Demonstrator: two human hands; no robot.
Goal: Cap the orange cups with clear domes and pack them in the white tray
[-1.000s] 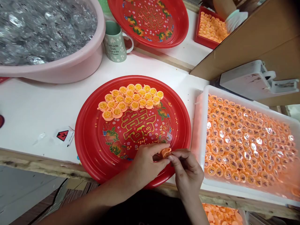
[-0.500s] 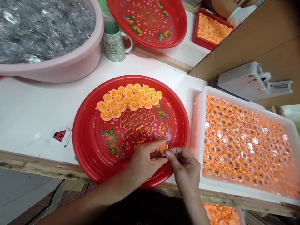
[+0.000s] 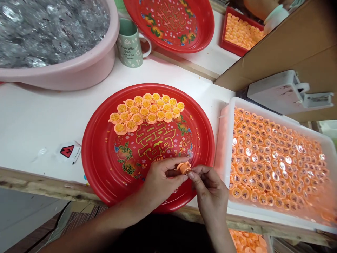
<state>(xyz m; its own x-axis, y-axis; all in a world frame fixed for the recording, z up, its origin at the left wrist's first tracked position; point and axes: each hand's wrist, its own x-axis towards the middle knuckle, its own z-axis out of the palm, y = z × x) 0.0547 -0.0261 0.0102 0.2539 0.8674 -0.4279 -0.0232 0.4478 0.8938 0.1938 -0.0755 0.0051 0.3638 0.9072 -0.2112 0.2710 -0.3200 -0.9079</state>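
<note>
Over the near right part of a round red tray [image 3: 97, 165], my left hand [image 3: 160, 181] and my right hand [image 3: 212, 189] meet at a small orange toy cup [image 3: 183, 167]. Thumb and fingers of my left hand grip its left side, while my right thumb and forefinger pinch its lower right edge. The cup is tilted on its side, and its inside is hidden from me. Several matching toy cups on saucers [image 3: 144, 111], with yellow bits in them, stand grouped at the far side of the tray. Tiny orange beads [image 3: 143, 165] lie scattered on the tray.
To the right stands a white bin [image 3: 229, 140] with rows of orange cups. A pink basin [image 3: 86, 75] of clear plastic pieces, a green mug [image 3: 130, 47] and another red tray [image 3: 195, 44] are behind. A cardboard panel [image 3: 297, 45] rises at right; a co-worker's arm [image 3: 259, 7] shows beyond.
The orange cup has turned slightly between my fingers, with more of its side showing. Both hands keep their hold. The whole view has shifted a little.
</note>
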